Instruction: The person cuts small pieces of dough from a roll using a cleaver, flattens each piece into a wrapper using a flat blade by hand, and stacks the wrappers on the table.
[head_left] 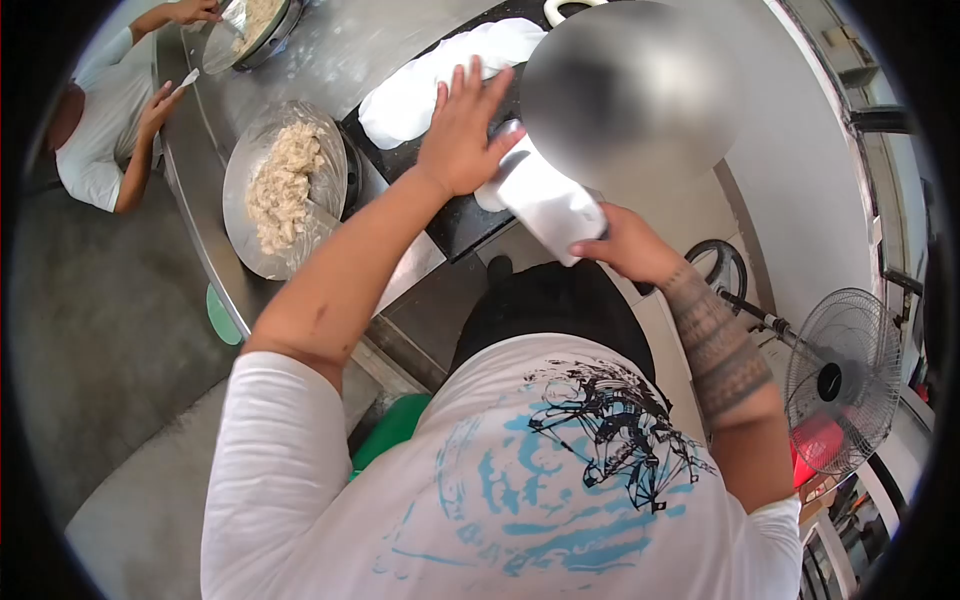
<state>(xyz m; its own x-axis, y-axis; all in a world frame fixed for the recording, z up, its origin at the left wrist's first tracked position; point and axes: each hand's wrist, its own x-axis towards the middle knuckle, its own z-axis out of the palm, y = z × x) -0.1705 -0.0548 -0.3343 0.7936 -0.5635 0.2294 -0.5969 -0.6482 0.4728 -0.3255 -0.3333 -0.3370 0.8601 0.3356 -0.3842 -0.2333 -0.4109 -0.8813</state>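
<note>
A long roll of white dough (430, 85) lies on a black board (465, 228). My left hand (465, 130) is spread, palm down, over the near right part of the roll, its fingers apart. Its thumb points toward a wide metal blade (550, 195). My right hand (625, 245) grips this blade at its near right end, while the far end reaches the board beside my left hand. A small piece of white dough (490, 197) shows at the board's edge, partly hidden by the blade.
A bowl of pale filling (285, 190) stands left of the board on the metal table (205, 215). A co-worker (110, 130) works at another bowl (260, 30) at upper left. A blurred round shape (635, 95) covers the upper right. A fan (840, 380) stands at right.
</note>
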